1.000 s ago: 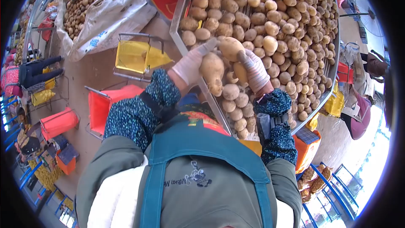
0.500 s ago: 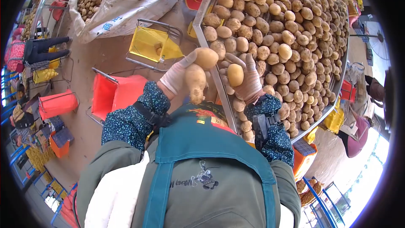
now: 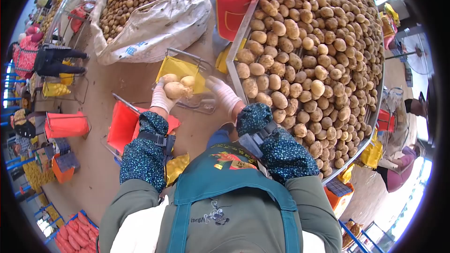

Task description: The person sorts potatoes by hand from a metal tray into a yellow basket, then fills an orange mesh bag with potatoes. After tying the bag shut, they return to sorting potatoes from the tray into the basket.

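Observation:
My left hand, in a pale glove, is closed on potatoes. A knobbly potato lies across its fingers, with a rounder potato just above. Another potato shows at their right, over the yellow bag that hangs on a metal frame. My right hand, also gloved and somewhat blurred, reaches toward the bag's right side. Its fingers are stretched out with nothing visible in them.
A metal-edged table heaped with potatoes stands to the right. Red bags on a frame are at my left. A big white sack of potatoes sits beyond. A person stands far left; another is at far right.
Both hands have swung left, from the table's edge to over the yellow bag. The potato that was in my right hand has left it; my left hand still holds potatoes.

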The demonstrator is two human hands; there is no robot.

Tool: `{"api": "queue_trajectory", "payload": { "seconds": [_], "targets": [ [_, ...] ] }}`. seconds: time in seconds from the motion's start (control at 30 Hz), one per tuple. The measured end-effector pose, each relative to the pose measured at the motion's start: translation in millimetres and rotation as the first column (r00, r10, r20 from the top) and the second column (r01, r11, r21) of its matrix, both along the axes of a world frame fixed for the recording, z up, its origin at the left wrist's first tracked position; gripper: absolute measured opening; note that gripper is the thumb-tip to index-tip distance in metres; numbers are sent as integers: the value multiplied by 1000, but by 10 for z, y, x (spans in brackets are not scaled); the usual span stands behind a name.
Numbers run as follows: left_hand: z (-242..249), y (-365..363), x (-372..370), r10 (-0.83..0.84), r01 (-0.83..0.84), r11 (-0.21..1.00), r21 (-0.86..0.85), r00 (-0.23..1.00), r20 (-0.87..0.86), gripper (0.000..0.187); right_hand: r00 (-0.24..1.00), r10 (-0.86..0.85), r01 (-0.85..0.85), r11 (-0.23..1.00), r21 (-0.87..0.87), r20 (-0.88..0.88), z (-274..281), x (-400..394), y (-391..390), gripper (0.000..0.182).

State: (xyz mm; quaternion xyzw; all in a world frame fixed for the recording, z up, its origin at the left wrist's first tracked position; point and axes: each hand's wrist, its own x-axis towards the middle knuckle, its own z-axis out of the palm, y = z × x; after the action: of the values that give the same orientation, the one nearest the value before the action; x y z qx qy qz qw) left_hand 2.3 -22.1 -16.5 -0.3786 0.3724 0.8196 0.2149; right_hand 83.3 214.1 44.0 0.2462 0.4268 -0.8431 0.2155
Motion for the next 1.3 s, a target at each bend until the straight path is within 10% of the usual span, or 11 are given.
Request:
{"api": "queue_trajectory", "payload": {
  "seconds": [0.1, 0.2, 0.37, 0.5, 0.7, 0.9, 0.97, 1.03, 1.17, 1.23, 1.3],
  "targets": [
    [47, 143, -90, -76, 75, 974, -215, 997, 5, 58, 978, 174, -125, 928, 352, -112, 46, 445, 390, 50],
    [16, 295, -78, -321, 196, 768, -609, 942, -101, 62, 887, 223, 237, 531, 813, -405, -14, 1225, 729, 33],
    [468, 1524, -341, -823, 25, 484, -874, 351, -446, 32, 854, 425, 345, -32, 938, -299, -10, 2420, 1158, 32],
    [738, 2727, -795, -999, -321, 35, -947, -38, -24, 44, 915, 326, 294, -133, 947, -238, -7, 2939, 1171, 36],
    [619, 3574, -867, -838, -338, -515, -788, 3, 546, 48, 976, 6, 218, -88, 972, -219, 64, 3356, 1214, 40],
    [710, 3538, -990, -888, -241, -451, -860, 19, 460, 56, 905, -252, 369, 67, 927, -342, -6, 3300, 1526, 36],
    [512, 3368, -1168, -993, -18, 100, -995, 64, -100, 54, 878, -294, 413, 68, 908, -377, -52, 3026, 1823, 36],
    [679, 3295, -1187, -730, 667, 677, -312, 554, -400, 47, 907, -203, 374, -21, 927, -370, 127, 2606, 2166, 38],
    [804, 3382, -1269, -478, 571, 782, 249, 806, -349, 36, 952, -7, 288, -325, 901, -306, 170, 1693, 2776, 54],
    [940, 3659, -1218, -468, 502, 856, 121, 853, -229, 36, 985, 40, 169, -403, 899, -167, 124, 1381, 2952, 59],
    [862, 3866, -1267, -904, 445, 345, -826, 396, -164, 43, 997, 58, 75, -442, 894, -55, -57, 1197, 3011, 60]
  ]
}}
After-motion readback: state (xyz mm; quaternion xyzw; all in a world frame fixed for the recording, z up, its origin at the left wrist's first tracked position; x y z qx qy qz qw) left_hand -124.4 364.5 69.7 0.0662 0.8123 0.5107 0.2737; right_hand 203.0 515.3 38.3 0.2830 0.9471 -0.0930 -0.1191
